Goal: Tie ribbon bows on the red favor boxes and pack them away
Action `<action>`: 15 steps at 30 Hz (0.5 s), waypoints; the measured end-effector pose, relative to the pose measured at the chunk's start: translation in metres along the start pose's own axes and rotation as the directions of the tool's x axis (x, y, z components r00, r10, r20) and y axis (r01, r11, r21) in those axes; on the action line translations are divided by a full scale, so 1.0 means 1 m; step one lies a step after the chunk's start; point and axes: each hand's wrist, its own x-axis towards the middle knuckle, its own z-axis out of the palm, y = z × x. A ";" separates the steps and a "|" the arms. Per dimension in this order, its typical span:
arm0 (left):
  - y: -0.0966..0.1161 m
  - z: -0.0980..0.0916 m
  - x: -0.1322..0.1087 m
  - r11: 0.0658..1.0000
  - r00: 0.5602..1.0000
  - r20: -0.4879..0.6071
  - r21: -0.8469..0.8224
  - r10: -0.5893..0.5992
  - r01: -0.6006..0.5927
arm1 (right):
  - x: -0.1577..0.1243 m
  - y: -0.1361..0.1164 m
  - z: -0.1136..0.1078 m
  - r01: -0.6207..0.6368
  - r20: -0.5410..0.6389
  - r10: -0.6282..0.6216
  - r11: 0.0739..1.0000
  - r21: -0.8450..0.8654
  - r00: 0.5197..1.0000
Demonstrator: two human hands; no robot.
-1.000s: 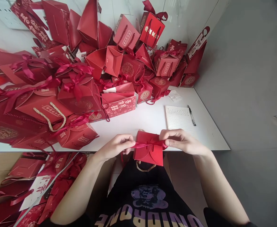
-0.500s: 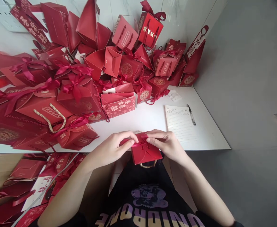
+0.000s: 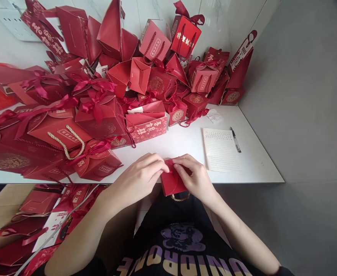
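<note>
A small red gift box with a twisted gold cord handle sits at the table's front edge, in front of my body. My left hand is at the box's left side, thumb and fingertips pinched on the red ribbon across its top. From the right, my right hand pinches the ribbon too, its fingers curled over the box and covering its right part. The fingertips of both hands nearly meet. Most of the ribbon is hidden under them.
Many red gift boxes with ribbons and cords, such as a floral open one, crowd the white table at left and back. A lined notepad and a pen lie to the right. More red packaging is below the table at left.
My right hand has shifted left over the box, and its fingers are closer to my left fingertips. Less of the ribbon and box top shows now. The view has shifted slightly.
</note>
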 end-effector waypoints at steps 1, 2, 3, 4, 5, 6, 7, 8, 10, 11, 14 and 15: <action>-0.001 0.000 0.000 1.000 1.000 -0.002 0.013 0.015 -0.015 | 0.000 0.000 0.001 0.009 -0.003 -0.009 1.000 -0.005 1.000; -0.001 -0.001 0.000 0.999 1.000 0.003 0.024 0.027 -0.027 | 0.001 0.000 0.002 0.015 -0.006 -0.015 1.000 -0.012 1.000; -0.002 -0.001 0.000 0.999 0.999 0.014 0.034 0.038 -0.038 | 0.001 0.000 0.002 0.020 -0.010 -0.020 1.000 -0.021 1.000; -0.002 -0.002 0.000 0.998 0.999 0.027 0.043 0.047 -0.048 | 0.002 0.000 0.003 0.025 -0.015 -0.025 0.999 -0.031 1.000; -0.002 -0.002 0.000 0.998 0.998 0.037 0.051 0.046 -0.047 | 0.002 0.000 0.003 0.028 -0.022 -0.029 0.999 -0.041 0.999; -0.002 -0.003 0.000 0.998 0.999 0.042 0.057 0.034 -0.036 | 0.003 0.000 0.003 0.030 -0.031 -0.032 0.998 -0.050 0.999; -0.002 -0.003 -0.001 0.998 0.999 0.044 0.059 0.018 -0.020 | 0.003 0.001 0.004 0.030 -0.039 -0.032 0.998 -0.057 0.999; -0.002 -0.003 -0.001 0.998 0.999 0.047 0.055 0.002 -0.005 | 0.003 0.001 0.004 0.022 -0.048 -0.025 0.998 -0.057 0.999; -0.002 -0.003 0.000 0.999 0.999 0.038 0.043 -0.025 0.023 | 0.003 0.003 0.006 -0.024 -0.079 0.022 0.999 -0.021 0.997; -0.003 -0.003 0.000 0.999 0.999 0.024 0.044 -0.033 0.032 | 0.003 0.003 0.007 -0.056 -0.096 0.057 0.998 0.014 0.994; -0.005 -0.002 0.004 0.994 0.999 -0.035 0.105 -0.017 0.021 | 0.003 0.004 0.008 -0.118 -0.123 0.131 0.987 0.107 0.984; -0.006 -0.002 0.005 0.990 0.999 -0.047 0.141 0.009 -0.003 | 0.003 0.004 0.008 -0.118 -0.116 0.130 0.988 0.104 0.985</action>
